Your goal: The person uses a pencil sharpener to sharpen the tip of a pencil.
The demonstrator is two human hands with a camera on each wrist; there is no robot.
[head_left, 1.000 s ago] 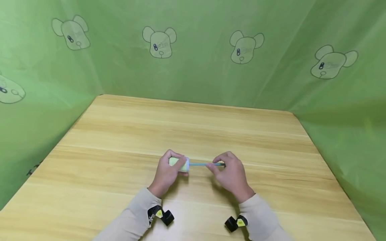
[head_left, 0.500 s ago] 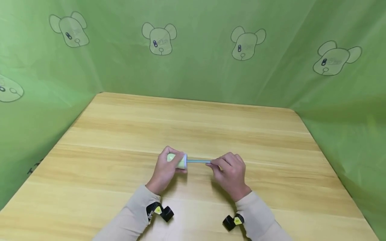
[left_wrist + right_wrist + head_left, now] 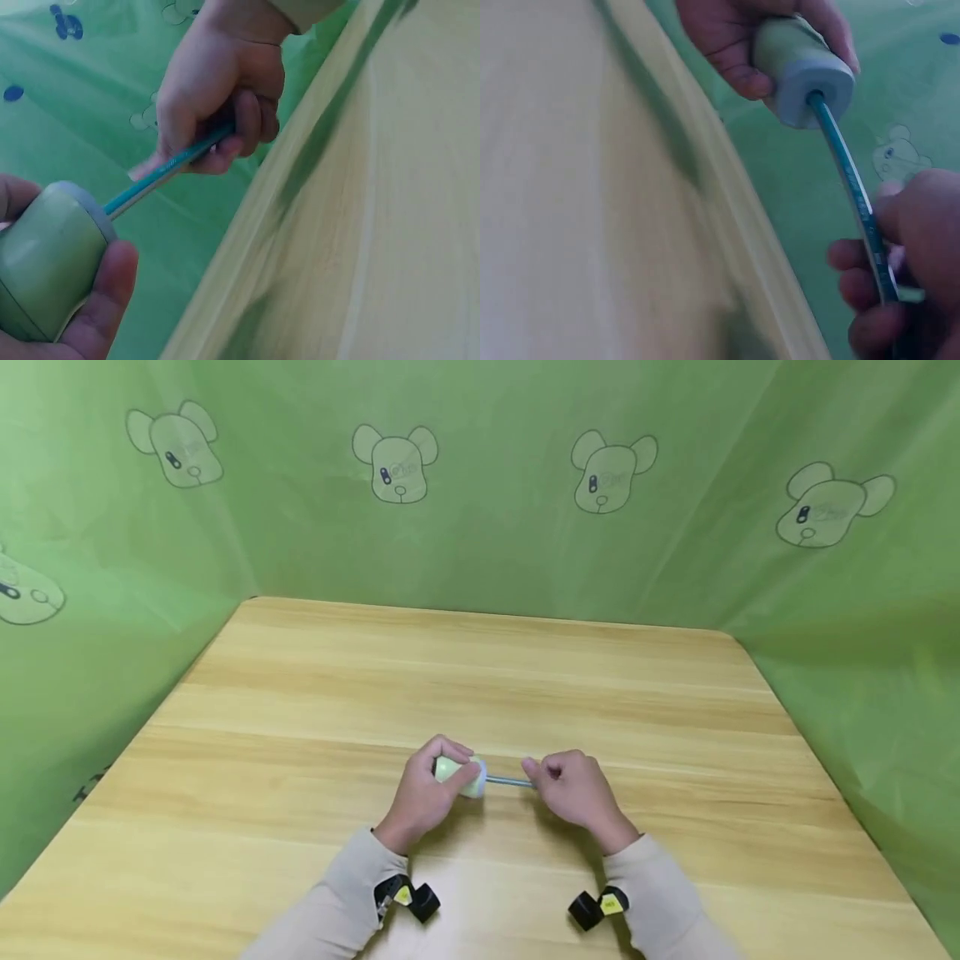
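Note:
A light green pencil sharpener point(image 3: 446, 768) with a pale bluish-grey end is gripped in my left hand point(image 3: 417, 793), above the table. Its holed end faces right. Into that hole runs a teal pencil point(image 3: 847, 169) with lighter stripes; its tip is hidden inside the sharpener. Farther along the pencil, my right hand point(image 3: 581, 787) holds it between thumb and curled fingers. The left wrist view shows the pencil point(image 3: 169, 169) passing into the right hand, where the fingers cover its rear part. A short stretch of pencil shows between the hands.
Under both hands lies a wood-grain table point(image 3: 480, 685). Green cloth point(image 3: 495, 543) printed with bear heads hangs behind it and along both sides. A black wrist camera point(image 3: 425, 902) sits on the left sleeve and another black camera point(image 3: 585, 911) on the right.
The sharpener and left hand have shifted slightly right and nearer the person. The right hand has rolled over around the pencil, its fingers curling more, and less pencil shows between the hands.

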